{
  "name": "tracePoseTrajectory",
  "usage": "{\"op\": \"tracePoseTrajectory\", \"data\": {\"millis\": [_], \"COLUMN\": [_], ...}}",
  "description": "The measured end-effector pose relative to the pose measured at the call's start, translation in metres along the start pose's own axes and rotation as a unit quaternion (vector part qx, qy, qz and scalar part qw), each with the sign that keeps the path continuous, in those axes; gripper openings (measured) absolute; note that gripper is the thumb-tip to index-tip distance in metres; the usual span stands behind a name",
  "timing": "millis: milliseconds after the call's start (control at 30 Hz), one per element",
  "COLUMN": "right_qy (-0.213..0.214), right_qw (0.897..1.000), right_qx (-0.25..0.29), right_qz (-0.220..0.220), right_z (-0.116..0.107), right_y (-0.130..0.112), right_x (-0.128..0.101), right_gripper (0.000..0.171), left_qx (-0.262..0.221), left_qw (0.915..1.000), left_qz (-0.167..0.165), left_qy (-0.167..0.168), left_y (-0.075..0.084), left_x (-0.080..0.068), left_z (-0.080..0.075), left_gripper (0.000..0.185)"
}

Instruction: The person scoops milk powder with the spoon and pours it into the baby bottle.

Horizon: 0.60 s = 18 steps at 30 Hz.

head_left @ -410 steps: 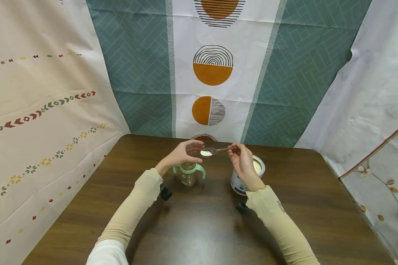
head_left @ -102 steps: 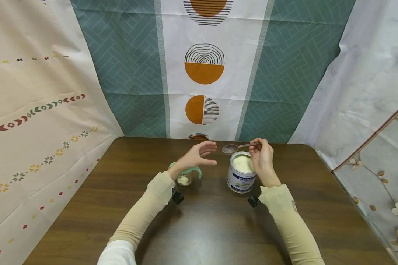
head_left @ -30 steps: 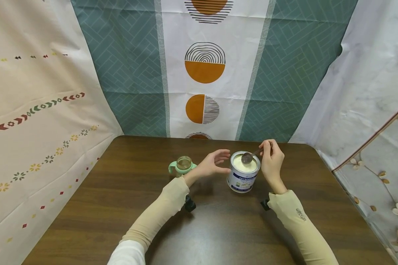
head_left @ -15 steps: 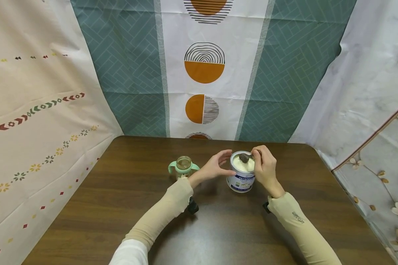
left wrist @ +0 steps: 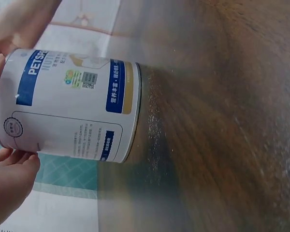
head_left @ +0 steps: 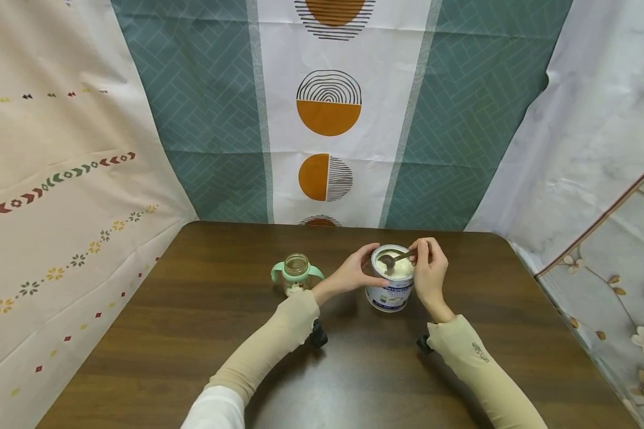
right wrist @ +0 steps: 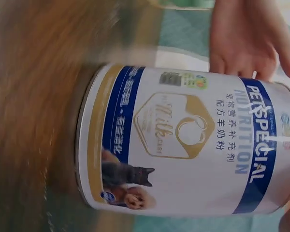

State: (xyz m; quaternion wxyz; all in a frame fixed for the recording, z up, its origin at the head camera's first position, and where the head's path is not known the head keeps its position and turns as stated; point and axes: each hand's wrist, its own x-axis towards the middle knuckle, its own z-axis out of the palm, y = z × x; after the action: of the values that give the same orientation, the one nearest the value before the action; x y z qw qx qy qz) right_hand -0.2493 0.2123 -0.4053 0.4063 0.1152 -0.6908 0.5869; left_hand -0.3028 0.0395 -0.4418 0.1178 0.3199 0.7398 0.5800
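Observation:
A white-and-blue can of milk powder stands upright on the table, its top uncovered and pale powder inside. My left hand holds the can's left side near the rim, thumb across the front; in the left wrist view its fingers lie against the can. My right hand pinches the handle of a brownish see-through spoon, whose bowl is at the powder inside the rim. In the right wrist view the can's printed front fills the middle, with the left hand at its side.
A small clear bottle with a green two-handled collar stands uncapped left of the can, beside the left forearm, with some pale powder inside. Light specks lie on the brown table. Patterned cloths hang behind and at both sides.
The left hand has come right, from apart to against the can. The right hand has brought the spoon down from above the can into its powder. Earlier, the spoon carried powder over the bottle.

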Motion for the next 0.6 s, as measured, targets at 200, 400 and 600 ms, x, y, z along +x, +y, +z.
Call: {"op": "tracePoseTrajectory", "data": {"millis": [200,400,600], "right_qy": [0.087,0.130,0.134], "right_qw": [0.950,0.876,0.846], "right_qx": [0.179,0.296,0.327], "right_qz": [0.243,0.359,0.398], "right_z": [-0.010,-0.019,-0.021], "right_y": [0.013,0.032,0.030], "right_x": [0.009,0.015,0.018], "right_gripper": [0.029,0.032,0.033], "left_qx": [0.026,0.051,0.043], "left_qw": [0.9995,0.9983,0.9984], "left_qz": [-0.015,-0.027,-0.037], "left_qy": [0.007,0.010,0.009], "left_y": [0.002,0.004,0.002], "left_x": [0.003,0.006,0.007], "left_z": [0.005,0.010,0.012], "left_gripper": [0.092,0.098,0.097]}}
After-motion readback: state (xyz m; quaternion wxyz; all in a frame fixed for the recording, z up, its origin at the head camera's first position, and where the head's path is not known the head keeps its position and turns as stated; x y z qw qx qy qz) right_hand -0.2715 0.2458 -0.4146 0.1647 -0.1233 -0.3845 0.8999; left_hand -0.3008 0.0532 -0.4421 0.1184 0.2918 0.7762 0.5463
